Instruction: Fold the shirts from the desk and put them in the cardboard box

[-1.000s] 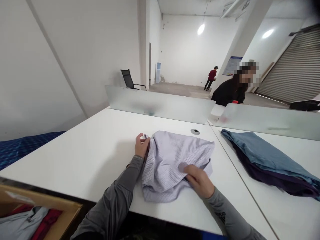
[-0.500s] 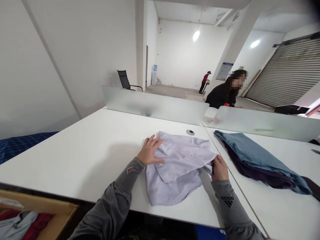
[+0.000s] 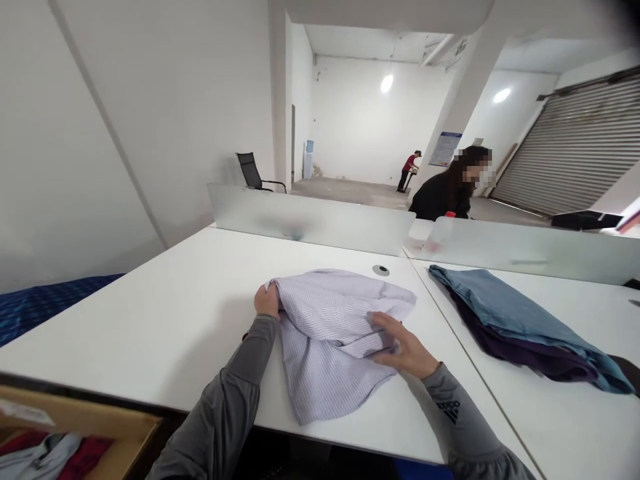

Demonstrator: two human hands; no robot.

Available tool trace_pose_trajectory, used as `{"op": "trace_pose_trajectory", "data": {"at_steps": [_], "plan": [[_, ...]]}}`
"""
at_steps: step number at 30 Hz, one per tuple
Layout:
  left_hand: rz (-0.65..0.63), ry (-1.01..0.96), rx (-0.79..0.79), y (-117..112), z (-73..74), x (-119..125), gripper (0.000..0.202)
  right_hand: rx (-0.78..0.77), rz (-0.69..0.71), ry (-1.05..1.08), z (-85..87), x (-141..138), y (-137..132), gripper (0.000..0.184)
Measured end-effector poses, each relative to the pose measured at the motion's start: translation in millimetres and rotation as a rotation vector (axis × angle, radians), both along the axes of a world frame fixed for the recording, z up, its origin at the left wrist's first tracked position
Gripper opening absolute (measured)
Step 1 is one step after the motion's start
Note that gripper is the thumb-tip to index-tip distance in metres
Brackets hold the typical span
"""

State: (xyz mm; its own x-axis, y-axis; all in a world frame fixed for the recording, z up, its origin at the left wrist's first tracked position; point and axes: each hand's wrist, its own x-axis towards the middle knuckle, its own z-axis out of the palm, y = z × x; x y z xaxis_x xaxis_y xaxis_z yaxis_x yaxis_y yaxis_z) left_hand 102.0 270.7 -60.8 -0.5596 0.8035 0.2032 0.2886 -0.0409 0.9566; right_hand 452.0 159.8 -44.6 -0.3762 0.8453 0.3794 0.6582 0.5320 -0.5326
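Note:
A pale striped shirt [image 3: 325, 333] lies crumpled on the white table [image 3: 165, 320] in front of me. My left hand [image 3: 267, 302] grips the shirt's left edge, its fingers closed on the cloth. My right hand [image 3: 403, 346] rests flat on the shirt's right side, fingers spread and pressing the fabric down. Both my arms wear grey sleeves.
A folded blue garment over a dark purple one [image 3: 515, 323] lies on the adjoining table to the right. Frosted dividers [image 3: 310, 217] stand at the back. A cardboard box with red and grey clothes [image 3: 75, 447] sits at lower left. A person in black [image 3: 443, 193] works behind the divider.
My left hand went from lying flat on the shirt to gripping its left edge. My right hand let go of the right corner and moved left onto the cloth.

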Motion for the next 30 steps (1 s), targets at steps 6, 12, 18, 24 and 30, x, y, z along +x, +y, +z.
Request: {"op": "trace_pose_trajectory", "data": {"at_steps": [6,12,18,24,30], "plan": [[0.061,0.023,0.101,-15,18.5,4,0.029,0.233,-0.243,-0.111,-11.9,-12,9,0.03],[-0.562,0.674,0.61,-72,40.6,35,0.071,0.173,-0.272,0.209,54.8,-35,-4,0.028],[-0.818,0.543,0.389,-72,29.5,51,0.034,0.034,0.064,0.182,89.4,-50,-28,0.041],[-0.669,0.227,0.339,-97,77.5,30,0.018,0.174,0.044,-0.107,-0.9,-30,-14,0.063],[-0.731,0.883,0.366,-129,110.4,4,0.005,0.491,-0.434,0.434,36.2,-5,-19,0.026]]}}
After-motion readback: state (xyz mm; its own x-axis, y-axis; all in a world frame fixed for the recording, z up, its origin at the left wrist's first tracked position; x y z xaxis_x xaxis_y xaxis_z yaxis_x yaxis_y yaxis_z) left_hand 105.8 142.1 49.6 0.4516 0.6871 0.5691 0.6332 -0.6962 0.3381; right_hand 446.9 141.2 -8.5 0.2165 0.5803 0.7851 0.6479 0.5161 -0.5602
